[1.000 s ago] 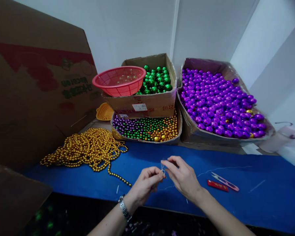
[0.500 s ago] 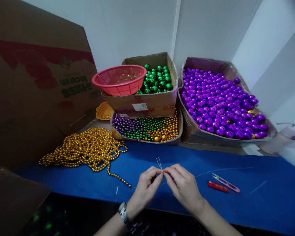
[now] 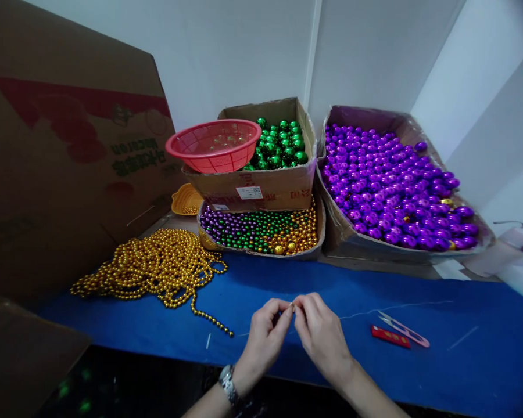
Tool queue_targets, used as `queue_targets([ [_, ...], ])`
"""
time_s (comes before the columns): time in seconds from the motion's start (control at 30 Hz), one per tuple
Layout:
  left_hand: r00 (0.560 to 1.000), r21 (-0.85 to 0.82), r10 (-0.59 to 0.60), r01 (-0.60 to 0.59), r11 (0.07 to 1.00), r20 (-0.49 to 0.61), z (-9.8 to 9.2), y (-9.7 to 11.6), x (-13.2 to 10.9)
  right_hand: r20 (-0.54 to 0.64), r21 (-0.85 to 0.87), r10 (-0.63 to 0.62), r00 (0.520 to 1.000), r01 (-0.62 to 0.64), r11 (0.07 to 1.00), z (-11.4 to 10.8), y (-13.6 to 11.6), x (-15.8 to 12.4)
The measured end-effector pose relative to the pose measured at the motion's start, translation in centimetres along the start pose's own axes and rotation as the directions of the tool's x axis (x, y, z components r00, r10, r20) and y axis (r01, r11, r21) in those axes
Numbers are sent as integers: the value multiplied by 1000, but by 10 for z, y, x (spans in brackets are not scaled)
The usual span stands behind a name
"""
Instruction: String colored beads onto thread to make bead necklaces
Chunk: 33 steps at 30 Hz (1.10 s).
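My left hand (image 3: pixel 265 334) and my right hand (image 3: pixel 325 337) meet fingertip to fingertip above the blue table cover (image 3: pixel 348 368). Both pinch a thin pale thread (image 3: pixel 392 307), which trails off to the right over the cover; the part between the fingertips is mostly hidden. Right of my hands lie pink-handled thread snips (image 3: pixel 404 330), blades apart, and a small red packet (image 3: pixel 390 337). A pile of gold bead strings (image 3: pixel 157 264) sits to the left, one strand reaching toward my left hand.
A box of purple balls (image 3: pixel 387 186) stands back right. Behind my hands, a box of green balls (image 3: pixel 283 145) with a red basket (image 3: pixel 213 162) rests over a box of mixed beads (image 3: pixel 257 229). A large carton (image 3: pixel 82 174) walls off the left; a yellow basket (image 3: pixel 185 197) is beside it.
The thread loop that stood up above my fingertips no longer shows. My fingertips remain together, my wrists are slightly nearer each other, and the whole view has shifted a little.
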<state>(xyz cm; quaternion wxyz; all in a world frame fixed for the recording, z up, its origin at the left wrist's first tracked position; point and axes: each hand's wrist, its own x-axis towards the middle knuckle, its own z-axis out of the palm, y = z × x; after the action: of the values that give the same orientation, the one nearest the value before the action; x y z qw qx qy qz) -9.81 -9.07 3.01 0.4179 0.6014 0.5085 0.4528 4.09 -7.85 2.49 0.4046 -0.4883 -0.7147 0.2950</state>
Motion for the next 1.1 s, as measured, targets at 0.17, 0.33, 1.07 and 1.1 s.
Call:
queue_targets([
  [0.17, 971, -287, -230, 241, 927, 71, 4, 1, 4, 70, 462, 212, 975, -221, 859, 4, -1, 6],
  [0.33, 978, -281, -199, 206, 937, 56, 5, -3, 5, 143, 776, 354, 924, -326, 540, 0, -4, 13],
  [1.07, 992, 222, 108, -119, 968, 58, -23, 1, -1, 176, 899, 358, 917, -298, 321, -36, -34, 19],
  [1.1, 988, 256, 142, -153, 954, 63, -29, 1, 0, 172, 892, 360, 917, -300, 337, -43, -38, 20],
])
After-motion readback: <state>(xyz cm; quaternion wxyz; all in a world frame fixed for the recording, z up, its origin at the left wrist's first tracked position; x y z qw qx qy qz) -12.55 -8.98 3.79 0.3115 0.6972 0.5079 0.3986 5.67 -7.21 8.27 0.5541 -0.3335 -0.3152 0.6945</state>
